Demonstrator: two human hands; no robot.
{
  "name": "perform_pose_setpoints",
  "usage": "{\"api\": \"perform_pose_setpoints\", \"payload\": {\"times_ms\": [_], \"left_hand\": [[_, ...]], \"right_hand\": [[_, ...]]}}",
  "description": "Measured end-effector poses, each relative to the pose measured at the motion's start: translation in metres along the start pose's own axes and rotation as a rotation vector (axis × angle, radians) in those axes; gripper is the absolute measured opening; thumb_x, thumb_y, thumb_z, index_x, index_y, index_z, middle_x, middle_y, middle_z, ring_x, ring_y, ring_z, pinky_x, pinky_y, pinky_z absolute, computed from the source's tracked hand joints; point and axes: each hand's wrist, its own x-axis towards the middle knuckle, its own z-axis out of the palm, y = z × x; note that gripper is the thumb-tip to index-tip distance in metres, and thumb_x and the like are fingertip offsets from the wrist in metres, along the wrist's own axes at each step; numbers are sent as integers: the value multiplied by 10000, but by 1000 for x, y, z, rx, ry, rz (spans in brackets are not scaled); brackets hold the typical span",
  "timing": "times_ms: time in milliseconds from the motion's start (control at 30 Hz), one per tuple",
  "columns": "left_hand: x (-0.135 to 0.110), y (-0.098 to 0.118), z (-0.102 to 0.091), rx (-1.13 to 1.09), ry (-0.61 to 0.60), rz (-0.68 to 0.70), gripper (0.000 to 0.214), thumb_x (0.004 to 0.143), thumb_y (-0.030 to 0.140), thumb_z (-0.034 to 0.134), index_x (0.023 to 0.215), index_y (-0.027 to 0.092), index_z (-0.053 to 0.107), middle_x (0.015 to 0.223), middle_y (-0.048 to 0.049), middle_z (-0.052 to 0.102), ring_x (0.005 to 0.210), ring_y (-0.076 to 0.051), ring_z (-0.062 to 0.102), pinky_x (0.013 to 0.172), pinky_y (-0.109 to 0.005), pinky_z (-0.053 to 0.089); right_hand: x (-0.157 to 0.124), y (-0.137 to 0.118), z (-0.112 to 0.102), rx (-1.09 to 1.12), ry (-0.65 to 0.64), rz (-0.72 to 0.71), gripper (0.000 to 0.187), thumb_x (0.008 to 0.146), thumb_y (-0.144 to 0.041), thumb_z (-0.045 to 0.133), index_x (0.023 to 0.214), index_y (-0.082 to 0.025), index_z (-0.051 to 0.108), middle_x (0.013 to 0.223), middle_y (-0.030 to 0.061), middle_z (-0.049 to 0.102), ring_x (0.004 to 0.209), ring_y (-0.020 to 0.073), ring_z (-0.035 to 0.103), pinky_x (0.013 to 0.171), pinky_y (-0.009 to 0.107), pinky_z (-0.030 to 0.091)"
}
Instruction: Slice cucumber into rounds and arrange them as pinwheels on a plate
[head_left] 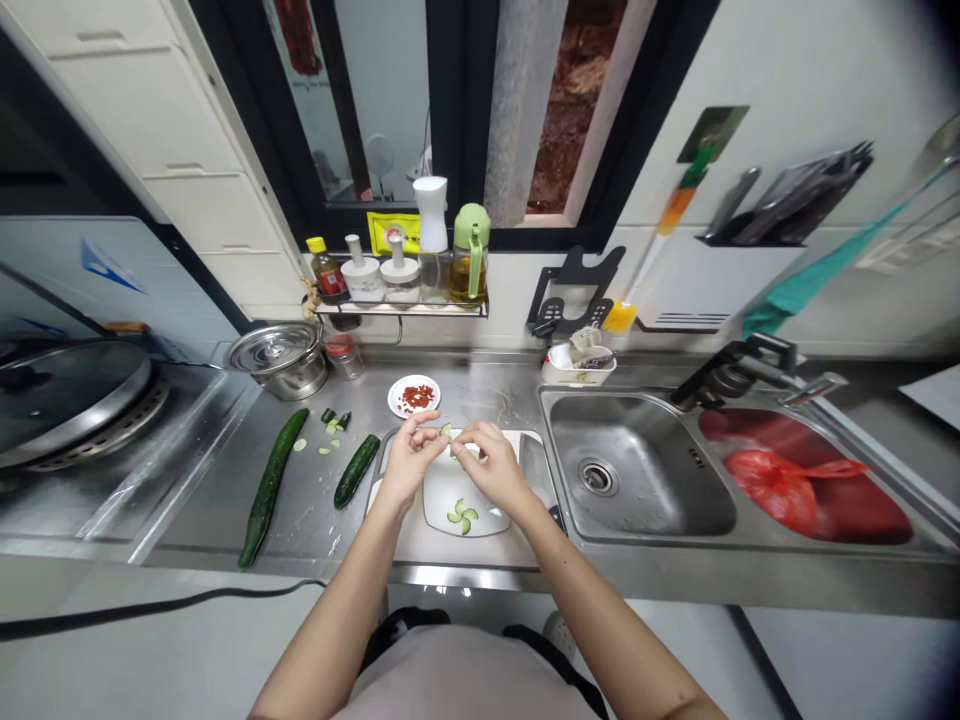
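My left hand [411, 458] and my right hand [491, 468] meet above a white plate [436, 518]. Between their fingertips is a small green-edged cucumber slice [446, 431], pinched from both sides. On the plate, nearer to me, several cucumber slices [463, 516] lie fanned in a pinwheel. The plate rests on a cutting board [409, 550], partly covered by my hands and forearms. Behind my hands stands a small white dish [394, 398] of red bits. To the left lie a short cucumber [356, 471], a long cucumber [274, 488] and some cut cucumber pieces [335, 422].
A steel sink [645, 510] is on the right, with a red plastic bag [772, 490] in the second basin. A lidded pot [289, 375] and a covered pan [71, 400] stand left. Seasoning bottles line a wall rack [405, 310]. A knife holder [694, 285] hangs right.
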Motion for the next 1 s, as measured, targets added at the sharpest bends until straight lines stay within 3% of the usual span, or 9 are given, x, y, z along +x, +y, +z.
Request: {"api": "perform_pose_setpoints", "payload": {"times_ms": [233,500,767,1000], "left_hand": [[1,-3,-2,35,-11,-1,552,601,352,807,1088,175,615,729,22,636,651,-90,561,688,-228,433],[8,-11,-15,129,-35,-22,502,620,365,763,1071,170,661,729,11,637,673,-105,566,689,-235,435],[20,-54,-48,200,-117,-127,501,568,297,788,1033,145,677,682,17,641,660,-105,580,701,-241,443],[24,-83,-62,229,-127,-168,516,560,321,804,1025,141,672,683,14,630,648,-103,578,680,-239,445]], "right_hand": [[5,4,6,163,-42,145,237,860,-345,552,675,-207,607,738,12,621,771,151,577,718,263,445],[6,16,12,223,-148,286,185,820,-331,562,723,-193,639,744,10,675,721,143,591,674,245,443],[-7,51,41,88,-348,355,136,806,-225,578,718,-183,673,744,6,700,701,135,599,688,234,439],[-17,66,61,13,-424,409,127,794,-169,576,732,-173,687,730,-5,691,662,110,576,638,202,404]]}}
